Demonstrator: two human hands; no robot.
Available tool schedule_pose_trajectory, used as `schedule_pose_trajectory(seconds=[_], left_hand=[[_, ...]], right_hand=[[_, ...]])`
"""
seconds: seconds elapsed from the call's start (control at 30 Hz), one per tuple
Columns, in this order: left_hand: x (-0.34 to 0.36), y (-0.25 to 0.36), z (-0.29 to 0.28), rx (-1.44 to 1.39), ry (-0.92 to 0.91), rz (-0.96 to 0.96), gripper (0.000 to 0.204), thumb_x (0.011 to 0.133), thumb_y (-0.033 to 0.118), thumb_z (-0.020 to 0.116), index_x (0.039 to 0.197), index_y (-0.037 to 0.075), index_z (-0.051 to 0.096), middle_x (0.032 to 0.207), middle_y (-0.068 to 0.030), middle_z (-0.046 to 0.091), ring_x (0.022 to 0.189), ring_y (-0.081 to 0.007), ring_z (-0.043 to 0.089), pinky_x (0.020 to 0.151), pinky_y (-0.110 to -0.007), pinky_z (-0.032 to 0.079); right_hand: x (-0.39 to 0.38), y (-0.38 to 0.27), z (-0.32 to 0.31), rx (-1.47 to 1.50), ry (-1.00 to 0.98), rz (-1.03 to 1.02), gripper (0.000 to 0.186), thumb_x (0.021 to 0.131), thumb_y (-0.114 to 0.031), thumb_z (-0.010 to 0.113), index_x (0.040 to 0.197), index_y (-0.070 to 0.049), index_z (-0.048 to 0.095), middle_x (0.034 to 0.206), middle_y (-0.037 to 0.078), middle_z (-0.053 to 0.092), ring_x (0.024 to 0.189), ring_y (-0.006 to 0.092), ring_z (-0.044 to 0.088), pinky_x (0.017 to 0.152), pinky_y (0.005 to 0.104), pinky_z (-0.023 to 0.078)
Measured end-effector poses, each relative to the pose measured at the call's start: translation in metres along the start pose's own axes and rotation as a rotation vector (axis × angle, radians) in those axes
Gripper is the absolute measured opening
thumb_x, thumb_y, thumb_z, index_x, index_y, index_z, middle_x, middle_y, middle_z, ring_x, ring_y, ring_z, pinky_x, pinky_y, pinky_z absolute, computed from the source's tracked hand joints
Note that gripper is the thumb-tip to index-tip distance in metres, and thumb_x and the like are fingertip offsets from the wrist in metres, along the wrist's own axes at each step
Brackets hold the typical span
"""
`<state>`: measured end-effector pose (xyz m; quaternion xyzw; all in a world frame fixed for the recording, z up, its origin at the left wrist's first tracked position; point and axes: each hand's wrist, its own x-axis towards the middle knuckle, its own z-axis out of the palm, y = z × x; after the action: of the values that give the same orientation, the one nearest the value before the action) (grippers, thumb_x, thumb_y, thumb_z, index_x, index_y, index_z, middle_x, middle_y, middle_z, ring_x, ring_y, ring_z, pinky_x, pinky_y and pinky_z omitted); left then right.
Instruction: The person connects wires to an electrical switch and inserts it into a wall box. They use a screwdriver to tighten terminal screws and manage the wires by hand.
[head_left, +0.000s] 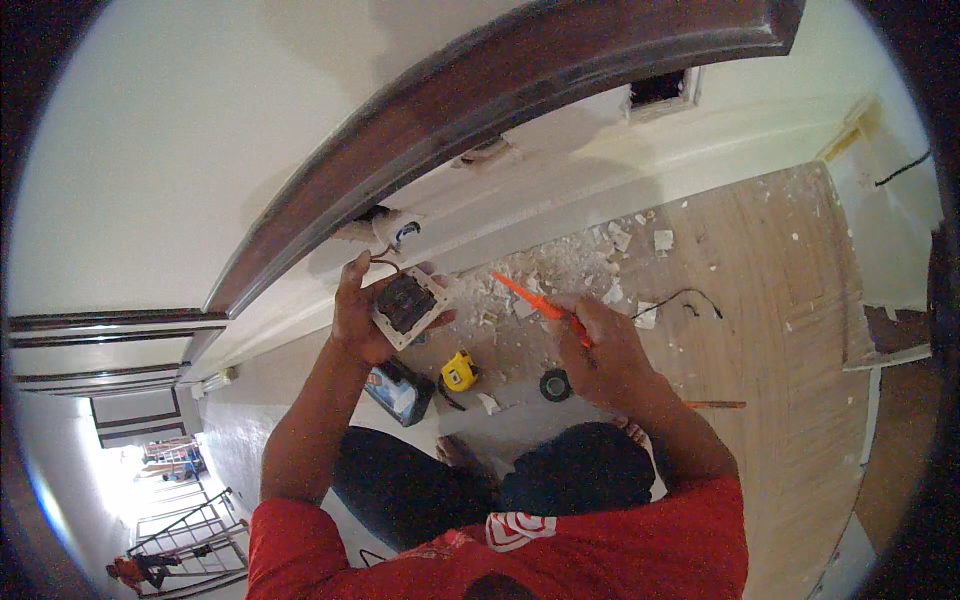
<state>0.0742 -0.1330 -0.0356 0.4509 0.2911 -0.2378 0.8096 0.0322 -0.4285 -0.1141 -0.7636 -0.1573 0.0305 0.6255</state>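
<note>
My left hand (355, 320) grips a square cream electrical fitting (428, 295) with a dark back, tilted up beside the wall. A brown wire (382, 258) runs above it near a wall cutout (373, 214) with loose white and blue material. My right hand (590, 345) is closed on an orange screwdriver (530, 297), whose tip points up and left toward the fitting, apart from it. Below lie a yellow tape measure (459, 369), a black tape roll (556, 386) and a dark case (398, 398) on the floor.
Plaster debris (610, 240) and a black cable (690, 292) lie along the wall's foot. A dark wooden rail (480, 85) arches overhead, with another cutout (657, 88) below it. At lower left, a person (150, 570) is by metal frames in a bright corridor.
</note>
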Motion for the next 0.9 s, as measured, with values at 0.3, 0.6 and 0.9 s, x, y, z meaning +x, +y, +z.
schedule_pose_trajectory(seconds=[0.3,0.6,0.9], left_hand=[[0.019,-0.013,-0.011,-0.241,-0.250,0.025,0.100,0.075,0.071,0.060,0.130,-0.011,0.046,0.124,-0.0260,0.057,0.114,-0.0395,0.058,0.107,-0.058,0.038],[0.027,-0.019,-0.018,-0.228,-0.315,-0.015,0.099,0.075,0.072,0.059,0.132,-0.009,0.047,0.124,-0.0251,0.059,0.113,-0.0380,0.060,0.104,-0.052,0.044],[0.039,-0.030,-0.015,-0.427,-0.521,0.013,0.097,0.077,0.070,0.057,0.132,-0.009,0.047,0.124,-0.0253,0.059,0.113,-0.0366,0.060,0.104,-0.049,0.045]], right_hand=[[0.013,-0.053,-0.021,-0.212,-0.063,-0.137,0.033,0.090,-0.014,0.060,0.120,-0.003,0.057,0.088,0.019,0.063,0.076,0.0380,0.064,0.061,0.0482,0.053],[0.024,-0.107,-0.004,-0.379,0.006,-0.293,0.030,0.082,-0.001,0.069,0.111,0.000,0.059,0.079,0.016,0.065,0.061,0.0284,0.064,0.052,0.0348,0.050],[0.025,-0.164,0.012,-0.526,0.106,-0.155,0.023,0.082,-0.001,0.068,0.104,0.000,0.062,0.078,0.015,0.064,0.060,0.0231,0.063,0.050,0.0319,0.048]])
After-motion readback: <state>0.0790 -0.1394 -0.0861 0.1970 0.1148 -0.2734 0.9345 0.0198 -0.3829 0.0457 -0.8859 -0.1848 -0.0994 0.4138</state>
